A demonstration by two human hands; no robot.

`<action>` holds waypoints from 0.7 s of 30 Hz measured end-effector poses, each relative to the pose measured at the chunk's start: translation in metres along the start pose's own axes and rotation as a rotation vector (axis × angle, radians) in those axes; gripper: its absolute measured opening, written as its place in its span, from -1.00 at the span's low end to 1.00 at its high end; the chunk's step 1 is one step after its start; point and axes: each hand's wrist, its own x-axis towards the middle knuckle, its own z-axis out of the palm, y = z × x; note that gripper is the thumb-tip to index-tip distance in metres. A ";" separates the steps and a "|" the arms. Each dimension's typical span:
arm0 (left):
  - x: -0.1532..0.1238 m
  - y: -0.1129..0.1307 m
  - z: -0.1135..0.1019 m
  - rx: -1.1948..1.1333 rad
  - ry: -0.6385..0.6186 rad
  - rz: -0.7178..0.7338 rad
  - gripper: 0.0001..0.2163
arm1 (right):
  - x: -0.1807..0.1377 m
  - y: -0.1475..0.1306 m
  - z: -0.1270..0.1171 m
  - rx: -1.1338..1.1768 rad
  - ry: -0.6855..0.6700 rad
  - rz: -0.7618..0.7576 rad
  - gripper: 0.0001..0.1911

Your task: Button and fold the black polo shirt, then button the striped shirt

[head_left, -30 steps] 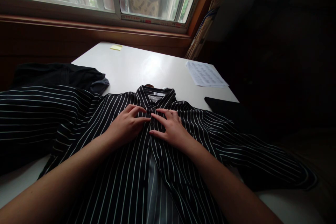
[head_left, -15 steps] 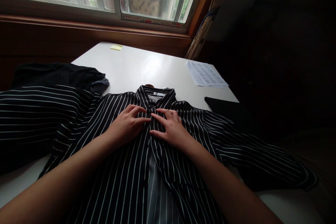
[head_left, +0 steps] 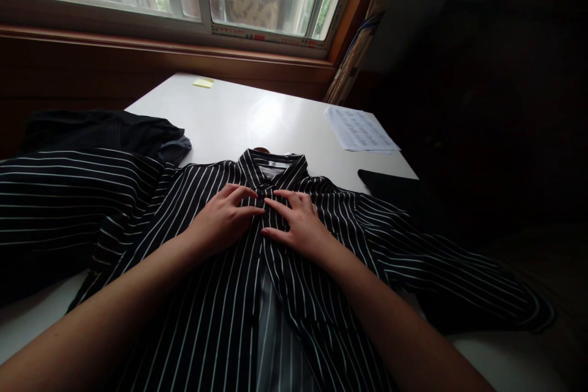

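Note:
A black shirt with white stripes point(head_left: 202, 318) lies face up, its collar point(head_left: 250, 168) toward the window and its sleeves spread to both sides. The front edges meet near the chest and gape apart lower down, where the greyish inside shows. My left hand point(head_left: 225, 214) rests on the front just below the collar, thumb and forefinger apart on the button strip. Facing it, my right hand point(head_left: 301, 223) lies on the other side of the strip with fingers spread. The fingertips of both hands touch the cloth and nearly meet. Any button between them is hard to make out.
The shirt lies on a white table point(head_left: 220, 116). Dark folded clothing point(head_left: 101, 131) is at the left. A yellow sticky note point(head_left: 203, 82) and printed papers point(head_left: 361, 128) lie farther back. A black flat item point(head_left: 386, 184) sits at right. Beyond stands a window point(head_left: 257, 0) with a curtain.
Almost nothing differs. The fingers of my left hand have shifted very slightly to the right; the shirt and my right hand stay where they were.

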 end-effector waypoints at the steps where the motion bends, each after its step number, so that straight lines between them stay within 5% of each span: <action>1: 0.000 0.000 0.000 -0.001 -0.001 0.001 -0.66 | 0.000 0.000 0.000 0.001 -0.001 0.000 -0.31; 21: 0.000 0.002 -0.001 -0.049 -0.020 0.012 -0.68 | 0.000 0.000 0.000 -0.001 0.014 -0.009 -0.32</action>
